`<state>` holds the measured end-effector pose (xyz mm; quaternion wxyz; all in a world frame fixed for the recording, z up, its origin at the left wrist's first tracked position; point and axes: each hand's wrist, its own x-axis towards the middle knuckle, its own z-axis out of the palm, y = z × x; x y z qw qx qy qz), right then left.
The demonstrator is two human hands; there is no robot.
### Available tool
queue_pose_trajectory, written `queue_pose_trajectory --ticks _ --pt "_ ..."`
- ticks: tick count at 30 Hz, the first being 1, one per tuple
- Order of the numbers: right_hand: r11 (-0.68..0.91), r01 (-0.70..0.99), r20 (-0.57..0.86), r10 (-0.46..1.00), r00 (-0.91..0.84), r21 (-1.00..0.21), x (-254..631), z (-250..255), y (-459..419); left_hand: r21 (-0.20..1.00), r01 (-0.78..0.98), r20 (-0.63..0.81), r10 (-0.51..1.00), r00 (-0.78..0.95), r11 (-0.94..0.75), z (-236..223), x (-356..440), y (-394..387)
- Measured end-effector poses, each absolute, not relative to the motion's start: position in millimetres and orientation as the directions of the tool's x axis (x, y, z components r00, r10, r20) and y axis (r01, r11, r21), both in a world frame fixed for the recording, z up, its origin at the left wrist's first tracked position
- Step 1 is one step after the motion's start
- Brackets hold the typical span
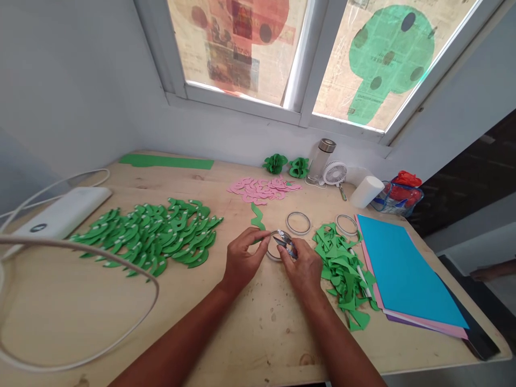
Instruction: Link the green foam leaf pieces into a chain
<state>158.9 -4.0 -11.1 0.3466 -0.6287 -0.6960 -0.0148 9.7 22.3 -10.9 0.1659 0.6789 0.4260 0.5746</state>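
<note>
Between my hands is a thin ring that looks like a roll of narrow tape (271, 256). My left hand (244, 257) pinches its left edge between thumb and forefinger. In my right hand (304, 263) is a pair of small scissors (279, 242), its blades pointing left across the ring toward my left fingertips. A wavy green paper strip (257, 216) lies just beyond my left hand, its near end partly hidden by the fingers. Two more tape rolls, one beyond my right hand (298, 223) and one farther right (346, 225), lie flat on the table.
Green cut pieces with white tabs (157, 236) spread at left, near a white power strip (60, 215) and cable loop. Pink cutouts (262, 189) lie at the back. Green scraps (342, 269) and coloured sheets (407, 269) are at right. A bottle (320, 161) and fan (335, 173) stand behind.
</note>
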Motion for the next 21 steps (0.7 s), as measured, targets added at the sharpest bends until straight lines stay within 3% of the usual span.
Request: queue_pose_trajectory --ticks 5,9,21 --pt "0.198 0.897 0.464 0.886 0.009 -0.396 157.2 -11.0 -4.7 0.461 0.598 0.76 0.639 0.116 -0.656 -12.5 7.2 22.8" --pt "0.166 0.917 0.423 0.906 0.003 -0.363 156.5 -11.3 -4.6 0.314 0.662 0.777 0.585 0.232 -0.68 -11.7 5.2 25.9" --pt "0.151 0.941 0.39 0.92 -0.022 -0.303 154.2 -11.5 -5.3 0.185 0.689 0.759 0.547 0.353 -0.701 -11.0 7.7 27.3"
